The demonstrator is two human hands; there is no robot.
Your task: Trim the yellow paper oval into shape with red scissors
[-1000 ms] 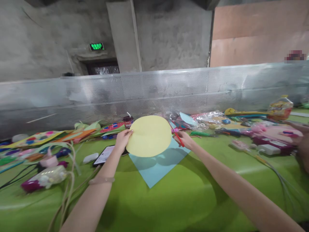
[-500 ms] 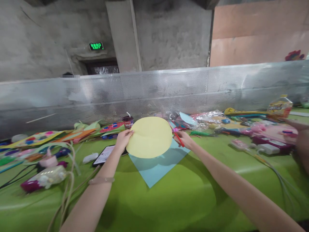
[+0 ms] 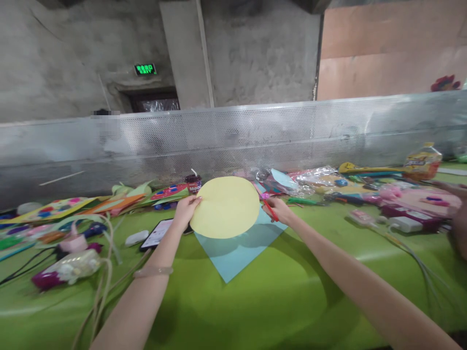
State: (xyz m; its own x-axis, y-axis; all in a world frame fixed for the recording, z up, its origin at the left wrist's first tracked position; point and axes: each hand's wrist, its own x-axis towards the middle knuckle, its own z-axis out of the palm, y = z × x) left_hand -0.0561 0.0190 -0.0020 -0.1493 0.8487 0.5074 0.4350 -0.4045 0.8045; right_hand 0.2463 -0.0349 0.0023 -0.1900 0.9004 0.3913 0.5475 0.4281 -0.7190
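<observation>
A: Where is the yellow paper disc point(image 3: 225, 207) held?

B: At frame centre, above the green tabletop point(image 3: 255, 301); its left rim is pinched by the left hand point(image 3: 186, 209).

A: And the red scissors point(image 3: 269, 208)?

B: They are gripped at its right rim by the right hand point(image 3: 280, 210); the blades are hardly made out.

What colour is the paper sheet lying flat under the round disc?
Light blue sheet, seen in the head view, on the green table.

Dim, soft overhead light; slight blur, edges warped by wide lens.
</observation>
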